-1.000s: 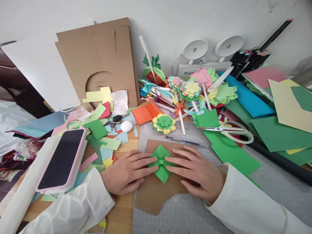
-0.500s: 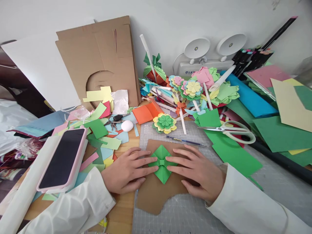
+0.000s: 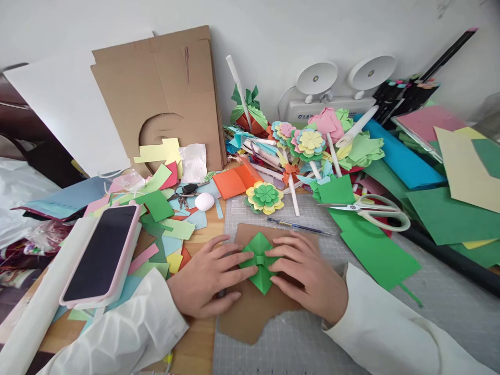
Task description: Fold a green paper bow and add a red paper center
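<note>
green folded paper (image 3: 261, 261) lay at the lower centre of the frame on brown cardboard (image 3: 250, 317), its folds seemingly being pressed; the next move likely called for steady fingertips. the left hand (image 3: 205, 278) rested spread fingers on it; the right hand (image 3: 314, 276), flatter half a second earlier, had curled fingers, thumb nearer the paper.

Green folded paper (image 3: 260, 260) partly hidden by fingers (image 3: 235, 259), sleeves (image 3: 135, 317) cut off
</note>
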A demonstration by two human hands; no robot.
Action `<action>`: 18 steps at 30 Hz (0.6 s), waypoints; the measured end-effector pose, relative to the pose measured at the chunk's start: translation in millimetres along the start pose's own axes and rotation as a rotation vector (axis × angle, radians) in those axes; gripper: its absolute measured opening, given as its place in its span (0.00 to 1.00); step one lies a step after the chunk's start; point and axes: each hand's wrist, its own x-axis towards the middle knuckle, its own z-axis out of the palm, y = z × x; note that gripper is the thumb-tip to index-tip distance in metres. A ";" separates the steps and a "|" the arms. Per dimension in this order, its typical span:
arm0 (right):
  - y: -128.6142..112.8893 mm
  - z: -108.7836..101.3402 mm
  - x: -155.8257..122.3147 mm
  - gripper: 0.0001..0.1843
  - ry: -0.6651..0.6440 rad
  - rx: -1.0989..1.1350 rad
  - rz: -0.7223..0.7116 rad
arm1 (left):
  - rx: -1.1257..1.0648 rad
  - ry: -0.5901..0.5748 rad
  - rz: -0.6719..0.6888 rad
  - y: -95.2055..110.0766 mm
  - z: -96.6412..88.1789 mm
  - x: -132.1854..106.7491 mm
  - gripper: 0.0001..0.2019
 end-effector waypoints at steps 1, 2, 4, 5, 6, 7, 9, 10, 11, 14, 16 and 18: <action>-1.4 1.4 0.3 0.04 0.006 0.013 0.021 | 0.001 -0.001 0.000 0.7 -0.1 -0.1 0.25; -2.4 2.5 0.2 0.03 0.011 0.021 0.036 | 0.002 -0.002 0.000 1.2 -0.1 -0.1 0.26; -3.3 3.7 -0.7 0.03 0.026 0.022 0.048 | 0.002 0.001 0.001 1.6 0.3 -0.3 0.26; -3.3 4.2 -1.5 0.03 0.033 0.019 0.046 | 0.001 0.003 0.003 1.4 0.8 -0.4 0.25; -3.1 4.6 -2.2 0.03 0.041 0.014 0.040 | 0.000 -0.001 0.008 0.9 1.5 -0.5 0.25; -2.7 5.0 -2.9 0.04 0.050 0.007 0.031 | 0.002 -0.012 0.015 0.3 2.1 -0.7 0.25; -1.9 6.2 -4.1 0.06 0.068 -0.009 0.004 | 0.009 -0.046 0.033 -1.1 3.3 -0.8 0.26; -1.5 6.9 -4.4 0.07 0.078 -0.019 -0.013 | 0.011 -0.062 0.040 -1.7 3.6 -0.8 0.27; -1.1 7.6 -4.7 0.09 0.092 -0.030 -0.030 | 0.011 -0.072 0.045 -2.1 3.8 -0.7 0.27; 0.1 9.1 -5.1 0.12 0.131 -0.058 -0.071 | 0.003 -0.069 0.040 -1.7 2.8 -0.3 0.29; 1.0 9.5 -5.3 0.13 0.145 -0.068 -0.078 | 0.004 -0.074 0.020 -0.5 1.8 -0.2 0.29; 2.0 9.8 -5.7 0.14 0.147 -0.075 -0.076 | 0.006 -0.088 -0.003 0.8 1.1 -0.2 0.29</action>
